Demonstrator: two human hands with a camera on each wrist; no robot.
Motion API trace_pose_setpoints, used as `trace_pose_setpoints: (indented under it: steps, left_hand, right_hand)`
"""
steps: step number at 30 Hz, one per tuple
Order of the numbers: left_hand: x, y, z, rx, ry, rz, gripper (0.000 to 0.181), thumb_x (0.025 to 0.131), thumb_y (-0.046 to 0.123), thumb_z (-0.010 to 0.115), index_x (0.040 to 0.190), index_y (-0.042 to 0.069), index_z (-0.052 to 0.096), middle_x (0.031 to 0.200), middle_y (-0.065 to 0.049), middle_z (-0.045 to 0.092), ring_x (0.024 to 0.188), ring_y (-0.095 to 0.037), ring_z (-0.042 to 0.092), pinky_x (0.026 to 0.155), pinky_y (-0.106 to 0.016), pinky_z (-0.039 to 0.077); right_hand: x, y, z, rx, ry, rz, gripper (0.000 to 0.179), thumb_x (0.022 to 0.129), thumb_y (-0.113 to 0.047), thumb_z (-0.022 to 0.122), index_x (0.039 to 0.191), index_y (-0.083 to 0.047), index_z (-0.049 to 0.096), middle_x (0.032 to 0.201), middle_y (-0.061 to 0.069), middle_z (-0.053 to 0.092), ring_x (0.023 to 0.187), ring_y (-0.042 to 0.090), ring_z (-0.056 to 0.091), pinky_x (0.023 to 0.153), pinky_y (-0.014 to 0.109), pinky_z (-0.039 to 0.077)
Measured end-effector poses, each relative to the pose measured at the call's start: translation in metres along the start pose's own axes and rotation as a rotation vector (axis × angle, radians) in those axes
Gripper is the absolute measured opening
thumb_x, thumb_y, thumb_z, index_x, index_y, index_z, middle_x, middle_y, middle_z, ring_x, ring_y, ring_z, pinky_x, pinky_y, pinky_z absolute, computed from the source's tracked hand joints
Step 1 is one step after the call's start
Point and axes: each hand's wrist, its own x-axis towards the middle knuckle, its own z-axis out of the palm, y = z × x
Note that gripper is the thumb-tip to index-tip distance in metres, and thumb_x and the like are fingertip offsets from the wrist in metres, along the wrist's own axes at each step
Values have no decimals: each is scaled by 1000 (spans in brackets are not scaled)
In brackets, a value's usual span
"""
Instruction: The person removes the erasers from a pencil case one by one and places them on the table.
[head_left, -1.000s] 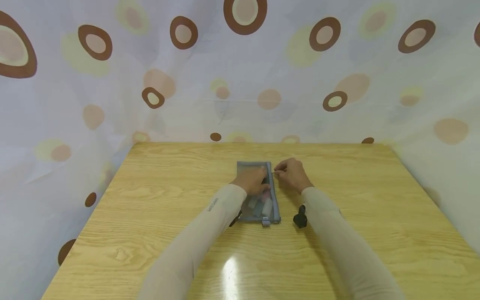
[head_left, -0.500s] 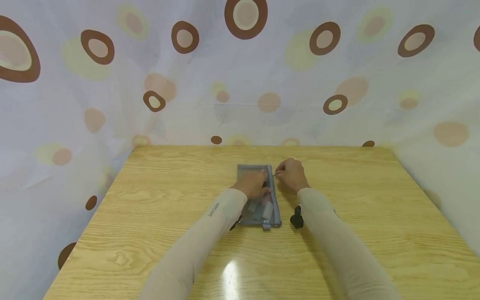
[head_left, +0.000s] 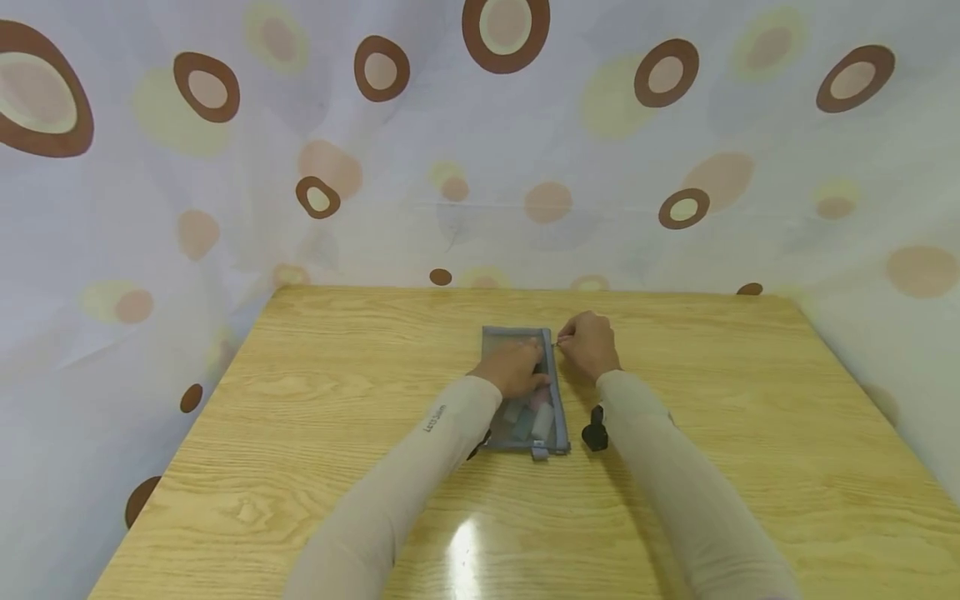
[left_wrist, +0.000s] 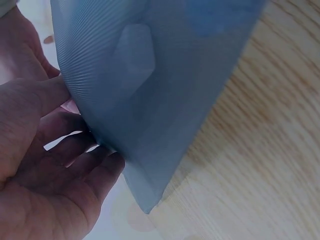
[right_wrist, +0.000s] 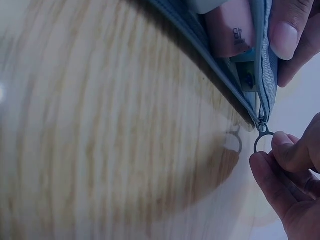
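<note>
A grey mesh zipper pouch (head_left: pixel 495 437) lies on the wooden table (head_left: pixel 360 350), its zipped side facing right. My left hand (head_left: pixel 512 367) reaches over the pouch and pinches its edge by the opening, thumb and fingertips at the fabric (left_wrist: pixel 150 150) in the left wrist view. At the far end of the zipper my right hand (head_left: pixel 591 343) pinches the ring-shaped zipper pull (right_wrist: pixel 256 144) between thumb and finger. The zipper stands open from the slider (right_wrist: pixel 261 124) back. Through the gap shows a pink item (right_wrist: pixel 232 30) marked 48; a pale cylinder (head_left: pixel 543 422) shows through the mesh.
A pale curtain (head_left: pixel 495 150) with brown and yellow spots hangs along the back and both sides of the table. A small fabric tab (head_left: pixel 540 454) sticks out at the pouch's near end. A black wrist camera (head_left: pixel 596 433) sits under the right sleeve.
The head view has shifted slightly. Both hands keep nearly the same places at the pouch and zipper pull.
</note>
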Motion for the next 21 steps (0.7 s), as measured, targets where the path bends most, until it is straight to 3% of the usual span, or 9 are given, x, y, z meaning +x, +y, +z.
trace_pose_setpoints:
  steps: [7, 19, 21]
  left_hand:
    - [2, 1, 1, -3, -8, -1, 51, 103, 37, 60, 142, 5, 57, 160, -11, 35, 144, -25, 41, 117, -33, 35]
    - [6, -1, 6, 24, -11, 5, 53, 103, 38, 58, 145, 5, 55, 159, -11, 40, 140, -24, 46, 114, -33, 39]
    - [5, -1, 5, 31, -3, 14, 48, 103, 38, 59, 139, 5, 60, 152, -10, 48, 133, -22, 54, 109, -32, 44]
  right_hand:
    - [3, 2, -1, 12, 2, 14, 17, 90, 3, 62, 94, 7, 78, 97, 23, 75, 95, 41, 70, 90, 56, 56]
    - [10, 1, 1, 35, 17, 27, 25, 86, 6, 54, 94, 8, 78, 95, 24, 74, 84, 38, 73, 79, 52, 60]
    - [12, 1, 2, 25, 29, 26, 25, 85, 6, 54, 92, 8, 78, 93, 23, 75, 79, 35, 72, 76, 50, 60]
